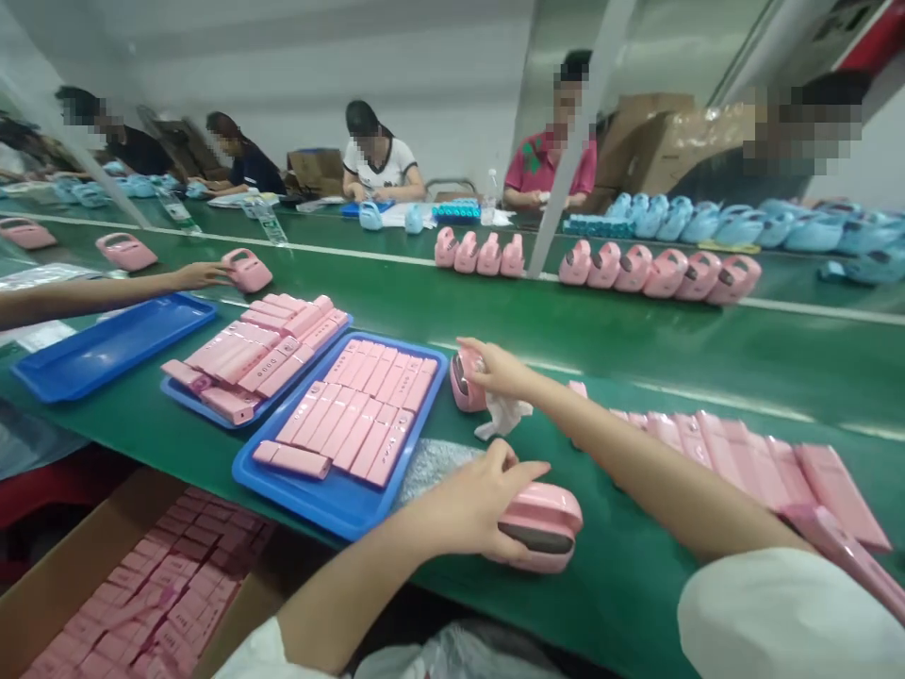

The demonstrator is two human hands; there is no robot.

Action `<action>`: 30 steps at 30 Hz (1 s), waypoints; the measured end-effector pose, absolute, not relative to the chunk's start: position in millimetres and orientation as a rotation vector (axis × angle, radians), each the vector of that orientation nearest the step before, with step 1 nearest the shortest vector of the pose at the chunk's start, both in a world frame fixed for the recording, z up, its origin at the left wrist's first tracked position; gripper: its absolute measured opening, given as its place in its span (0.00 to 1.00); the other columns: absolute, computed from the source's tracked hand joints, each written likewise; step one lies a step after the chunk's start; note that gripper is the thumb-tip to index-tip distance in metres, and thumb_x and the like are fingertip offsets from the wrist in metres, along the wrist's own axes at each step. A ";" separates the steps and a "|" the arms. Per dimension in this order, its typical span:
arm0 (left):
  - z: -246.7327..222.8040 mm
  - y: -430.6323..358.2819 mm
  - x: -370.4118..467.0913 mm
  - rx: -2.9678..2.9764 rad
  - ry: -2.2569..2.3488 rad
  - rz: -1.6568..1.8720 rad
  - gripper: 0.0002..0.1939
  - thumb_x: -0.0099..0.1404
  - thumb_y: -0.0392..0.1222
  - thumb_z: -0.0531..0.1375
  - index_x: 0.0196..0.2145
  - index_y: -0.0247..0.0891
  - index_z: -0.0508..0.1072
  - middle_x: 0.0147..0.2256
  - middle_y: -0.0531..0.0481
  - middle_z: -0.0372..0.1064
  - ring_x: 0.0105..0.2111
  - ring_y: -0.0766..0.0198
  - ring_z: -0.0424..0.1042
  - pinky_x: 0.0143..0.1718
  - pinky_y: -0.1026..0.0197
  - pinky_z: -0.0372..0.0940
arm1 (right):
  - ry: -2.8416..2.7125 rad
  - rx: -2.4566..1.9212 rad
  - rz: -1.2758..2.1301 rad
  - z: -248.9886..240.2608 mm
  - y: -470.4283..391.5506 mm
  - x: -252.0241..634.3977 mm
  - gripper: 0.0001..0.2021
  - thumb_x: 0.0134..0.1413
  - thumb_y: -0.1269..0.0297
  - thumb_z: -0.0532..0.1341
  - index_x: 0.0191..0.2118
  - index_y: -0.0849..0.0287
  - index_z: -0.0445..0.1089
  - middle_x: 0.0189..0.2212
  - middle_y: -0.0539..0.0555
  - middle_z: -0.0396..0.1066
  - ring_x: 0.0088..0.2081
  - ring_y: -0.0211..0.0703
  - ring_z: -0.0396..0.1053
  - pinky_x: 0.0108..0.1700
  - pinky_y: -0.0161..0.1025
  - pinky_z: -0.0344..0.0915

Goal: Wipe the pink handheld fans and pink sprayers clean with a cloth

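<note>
My left hand (487,500) is closed around the left end of a pink rounded device with a handle (555,505) and a dark panel, lying on its side near the bench's front edge. Farther forward, my right hand (501,368) has its fingers over the top of a second pink handled device (465,385), just right of the blue trays. Its fingertips are partly hidden. A crumpled white tissue (505,417) hangs or lies under that hand. Beneath my left forearm a sheet of bubble wrap (431,464) shows in part.
A blue tray (244,476) of pink boxes lies left, beside another loaded tray (170,389) and an empty one (106,344). Pink boxes (721,453) lie right. Pink devices (636,269) line the green conveyor (396,292). A co-worker's hand (205,274) touches a device. An open carton (141,585) stands below.
</note>
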State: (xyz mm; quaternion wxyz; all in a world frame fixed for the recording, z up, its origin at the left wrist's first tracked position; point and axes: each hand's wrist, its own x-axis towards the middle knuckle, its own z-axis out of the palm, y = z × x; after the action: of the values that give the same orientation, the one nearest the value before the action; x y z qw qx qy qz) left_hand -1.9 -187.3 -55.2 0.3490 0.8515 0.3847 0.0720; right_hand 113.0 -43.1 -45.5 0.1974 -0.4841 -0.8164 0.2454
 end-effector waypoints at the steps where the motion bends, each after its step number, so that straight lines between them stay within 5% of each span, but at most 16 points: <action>1: -51.4 -190.8 1.2 2.299 0.990 0.142 0.41 0.52 0.48 0.66 0.62 0.43 0.58 0.52 0.40 0.58 0.47 0.50 0.69 0.48 0.51 0.67 | -2.275 -1.380 0.672 -41.1 -50.9 121.7 0.32 0.49 0.69 0.60 0.62 0.61 0.60 0.48 0.62 0.70 0.45 0.51 0.70 0.48 0.44 0.64; 4: -44.4 -199.9 10.5 2.511 1.003 0.006 0.29 0.55 0.44 0.64 0.54 0.35 0.65 0.50 0.38 0.64 0.46 0.49 0.70 0.46 0.51 0.67 | -2.291 -1.411 0.513 -29.0 -82.9 160.7 0.31 0.54 0.58 0.60 0.63 0.61 0.58 0.55 0.65 0.64 0.50 0.57 0.67 0.52 0.48 0.63; 9: -47.8 -206.9 17.2 2.688 1.039 -0.097 0.22 0.56 0.42 0.61 0.48 0.33 0.65 0.42 0.41 0.70 0.42 0.50 0.72 0.38 0.53 0.70 | -2.419 -1.235 0.585 -43.5 -166.3 231.3 0.29 0.64 0.44 0.43 0.53 0.60 0.70 0.45 0.60 0.73 0.48 0.53 0.71 0.48 0.46 0.66; 13: -57.5 -207.5 15.7 2.777 0.962 0.005 0.23 0.58 0.45 0.60 0.50 0.33 0.64 0.46 0.39 0.70 0.43 0.52 0.73 0.37 0.56 0.70 | -2.473 -1.247 0.611 -84.0 -225.3 246.0 0.44 0.50 0.31 0.52 0.62 0.61 0.59 0.56 0.65 0.66 0.40 0.53 0.74 0.34 0.42 0.69; 19: -64.0 -207.4 14.7 2.875 0.882 0.030 0.22 0.64 0.47 0.55 0.51 0.30 0.64 0.43 0.38 0.71 0.42 0.53 0.74 0.39 0.56 0.71 | -2.350 -1.277 0.701 -121.3 -236.5 231.6 0.37 0.51 0.40 0.59 0.59 0.62 0.59 0.57 0.65 0.65 0.46 0.56 0.73 0.38 0.43 0.71; 30: -67.4 -200.6 14.0 2.966 0.737 0.277 0.15 0.67 0.43 0.53 0.49 0.36 0.67 0.41 0.42 0.73 0.36 0.58 0.76 0.31 0.59 0.73 | -2.424 -1.271 0.622 -109.0 -233.2 231.8 0.27 0.60 0.43 0.51 0.57 0.57 0.56 0.49 0.59 0.71 0.26 0.46 0.73 0.17 0.41 0.64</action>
State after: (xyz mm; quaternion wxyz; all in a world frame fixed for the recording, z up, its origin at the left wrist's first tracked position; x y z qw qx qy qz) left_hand 14.0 -200.6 -67.4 0.0365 0.9659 0.2401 0.0901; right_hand 231.8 -233.2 -109.0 0.1665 -0.4466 -0.8515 0.2186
